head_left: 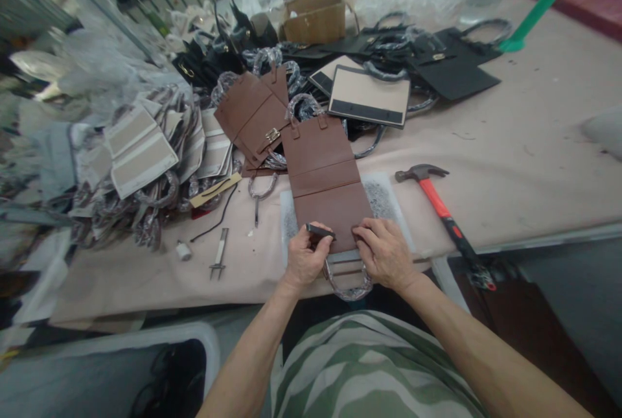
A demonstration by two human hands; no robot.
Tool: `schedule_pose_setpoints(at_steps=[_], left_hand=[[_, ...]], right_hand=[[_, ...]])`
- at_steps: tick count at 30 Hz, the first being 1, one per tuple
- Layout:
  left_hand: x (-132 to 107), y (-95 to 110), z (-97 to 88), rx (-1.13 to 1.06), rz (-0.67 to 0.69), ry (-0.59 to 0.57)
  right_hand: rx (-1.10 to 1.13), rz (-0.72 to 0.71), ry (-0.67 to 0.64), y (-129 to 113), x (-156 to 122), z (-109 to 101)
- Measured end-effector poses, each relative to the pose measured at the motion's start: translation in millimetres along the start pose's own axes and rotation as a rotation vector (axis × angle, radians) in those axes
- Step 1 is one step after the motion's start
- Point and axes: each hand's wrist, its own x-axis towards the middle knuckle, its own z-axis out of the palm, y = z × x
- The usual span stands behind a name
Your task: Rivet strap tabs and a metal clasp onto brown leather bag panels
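Down at the table's near edge, the left hand (304, 256) is closed around a small black piece (319, 231). The right hand (383, 253) presses bent fingers onto the near edge of the brown leather bag panel (324, 178); whether it grips it is unclear. The panel lies flat on a grey pad (385, 200), with a red-handled hammer (440, 205) just beside it.

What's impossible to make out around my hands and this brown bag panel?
Head view, brown bag panel: near edge covered by left hand and right hand.
Head view, dark tool in left hand: too small to identify.
Head view, hammer: handle end blurs past table edge.
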Motion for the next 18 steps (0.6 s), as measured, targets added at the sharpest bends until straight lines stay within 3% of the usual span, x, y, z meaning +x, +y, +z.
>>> schedule_pose_setpoints(at_steps=[8,18], left_hand=[[8,6,-2.6,0.194,0.156,-0.095],[15,5,-8.7,0.098,0.083,-0.134]], right_hand=[[0.017,0.006,-0.004,1,0,0],[-0.008,0.0,-0.006,1,-1,0]])
